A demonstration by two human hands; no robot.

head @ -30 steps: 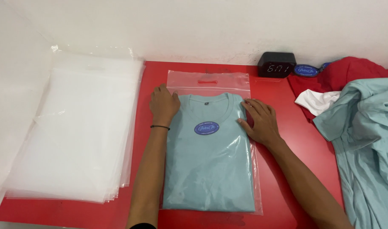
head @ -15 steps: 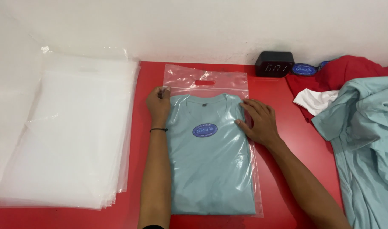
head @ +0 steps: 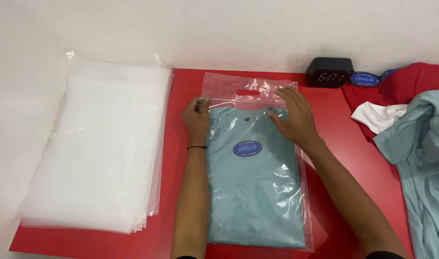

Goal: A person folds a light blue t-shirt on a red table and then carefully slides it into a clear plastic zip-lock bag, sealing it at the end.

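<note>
A folded light-blue shirt with a dark blue oval label lies inside a clear plastic bag (head: 258, 192) on the red table (head: 334, 158). The bag has a cut-out handle at its top. My left hand (head: 196, 120) pinches the bag's upper left edge at the seal line between thumb and fingers. My right hand (head: 296, 117) lies flat, fingers spread, on the bag's upper right part, with its fingertips near the seal line.
A stack of clear empty bags (head: 99, 148) lies at the left. A black digital clock (head: 330, 72) stands by the wall, with blue oval stickers (head: 365, 78) beside it. Loose red, white and light-blue shirts (head: 416, 124) are piled at the right.
My left hand slid off the shirt to the bag's upper left edge and pinched it. My right hand moved up and inward over the collar area.
</note>
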